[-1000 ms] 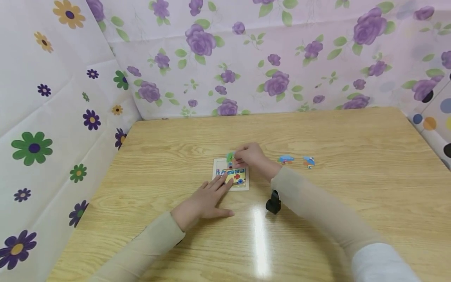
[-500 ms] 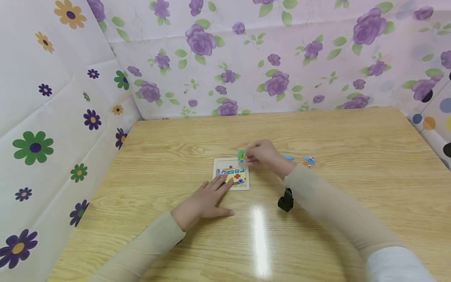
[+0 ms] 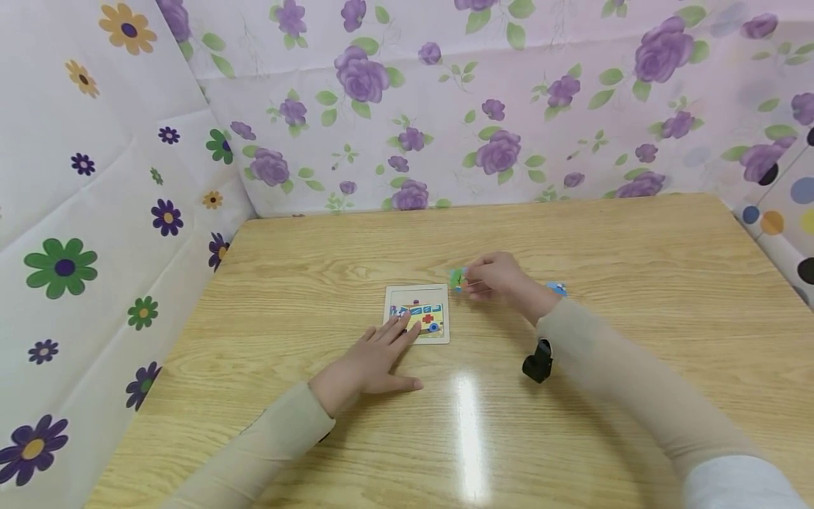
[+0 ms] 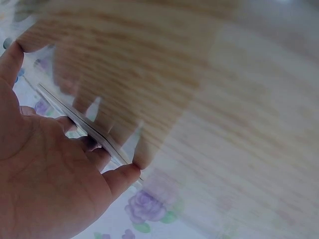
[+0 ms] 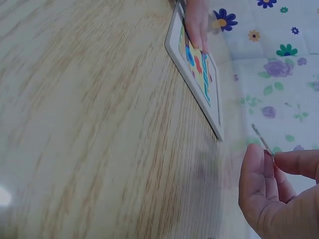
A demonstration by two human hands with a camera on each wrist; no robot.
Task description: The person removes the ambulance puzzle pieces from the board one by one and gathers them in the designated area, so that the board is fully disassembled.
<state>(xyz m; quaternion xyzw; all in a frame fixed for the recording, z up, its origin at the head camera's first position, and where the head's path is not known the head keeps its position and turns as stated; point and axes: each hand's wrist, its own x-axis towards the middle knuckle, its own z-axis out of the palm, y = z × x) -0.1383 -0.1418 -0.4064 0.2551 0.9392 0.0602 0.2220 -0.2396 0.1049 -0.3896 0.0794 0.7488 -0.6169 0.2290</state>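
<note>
A small jigsaw puzzle tray (image 3: 448, 334) with a pale rim lies on the table, its lower part showing a yellow ambulance picture (image 3: 435, 318). The upper strip of the tray is bare. My left hand (image 3: 372, 359) rests on the tray's lower left with fingers spread and straight. To the right of the tray, my right hand (image 3: 502, 276) pinches a green and blue puzzle piece (image 3: 456, 279) between thumb and fingers. Seen edge-on in the right wrist view, that puzzle piece (image 5: 261, 138) is raised off the table.
Another blue puzzle piece (image 3: 557, 288) lies on the wooden table (image 3: 305, 268), partly behind the right forearm. A black wrist camera (image 3: 538, 364) hangs under the right sleeve. Flowered cloth (image 3: 407, 106) stands along the table's back and left sides.
My right hand has moved right with the pinched puzzle piece, from over the tray to beside it. It now hides a blue piece that was visible earlier. The left hand stays put.
</note>
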